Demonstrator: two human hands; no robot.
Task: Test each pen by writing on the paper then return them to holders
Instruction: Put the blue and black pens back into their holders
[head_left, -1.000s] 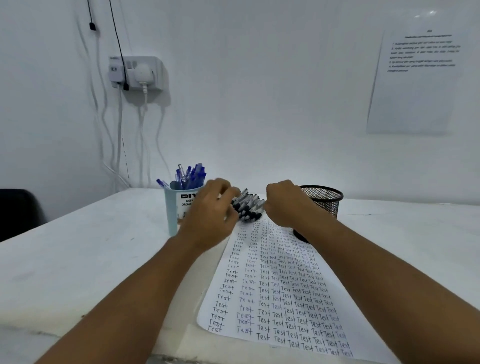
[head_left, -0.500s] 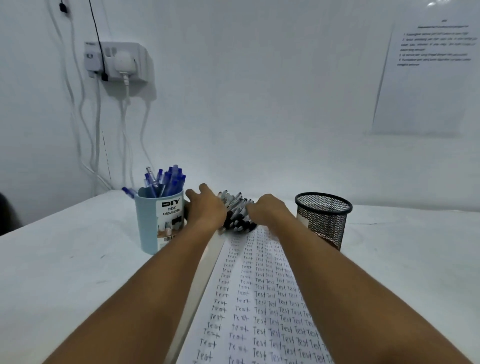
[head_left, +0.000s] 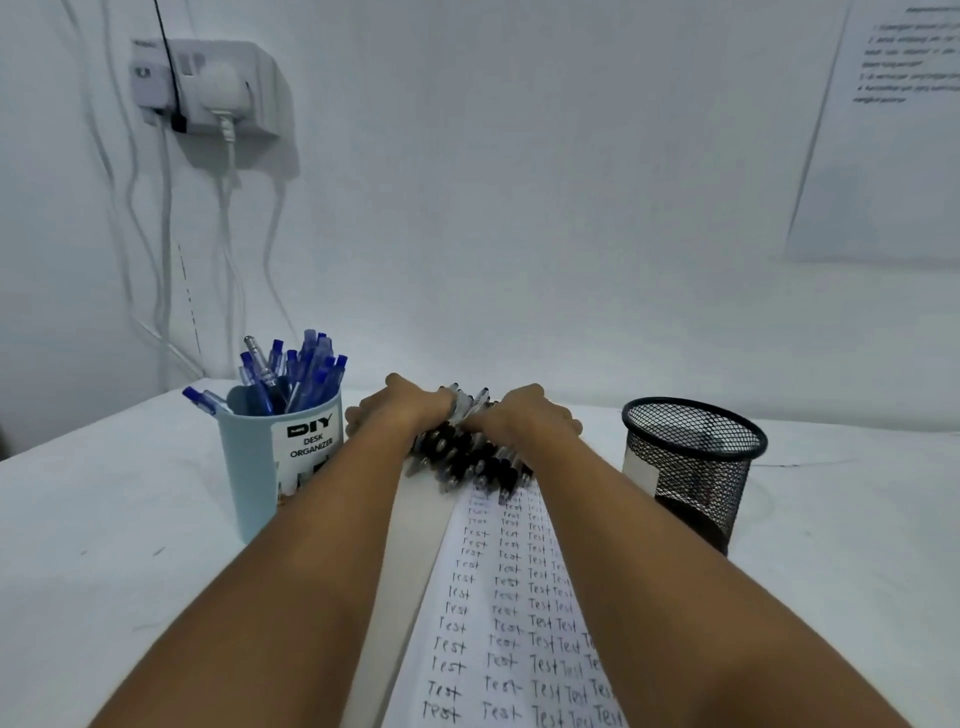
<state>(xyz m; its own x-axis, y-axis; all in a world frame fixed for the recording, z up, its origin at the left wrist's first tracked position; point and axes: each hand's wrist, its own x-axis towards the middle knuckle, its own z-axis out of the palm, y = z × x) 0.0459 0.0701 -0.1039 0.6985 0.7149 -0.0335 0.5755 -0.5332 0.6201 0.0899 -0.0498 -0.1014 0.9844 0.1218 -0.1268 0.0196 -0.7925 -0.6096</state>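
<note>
A bundle of black pens (head_left: 470, 460) lies on the far end of the paper (head_left: 498, 613), which is covered in rows of the handwritten word "Test". My left hand (head_left: 402, 408) and my right hand (head_left: 524, 415) both reach over the bundle from either side, fingers curled down around the pens. A light blue holder (head_left: 275, 462) labelled "DIY Desk Organizer" stands to the left, full of blue pens (head_left: 298, 371). A black mesh holder (head_left: 691, 470) stands to the right and looks empty.
The white table (head_left: 104, 519) meets a white wall close behind the pens. A wall socket (head_left: 208, 85) with plugs and hanging cables is at the upper left. A printed sheet (head_left: 893, 130) is stuck to the wall at the upper right.
The camera has moved lower and closer to the table. Both hands have closed in further over the bundle of black pens, which has stayed at the far end of the paper.
</note>
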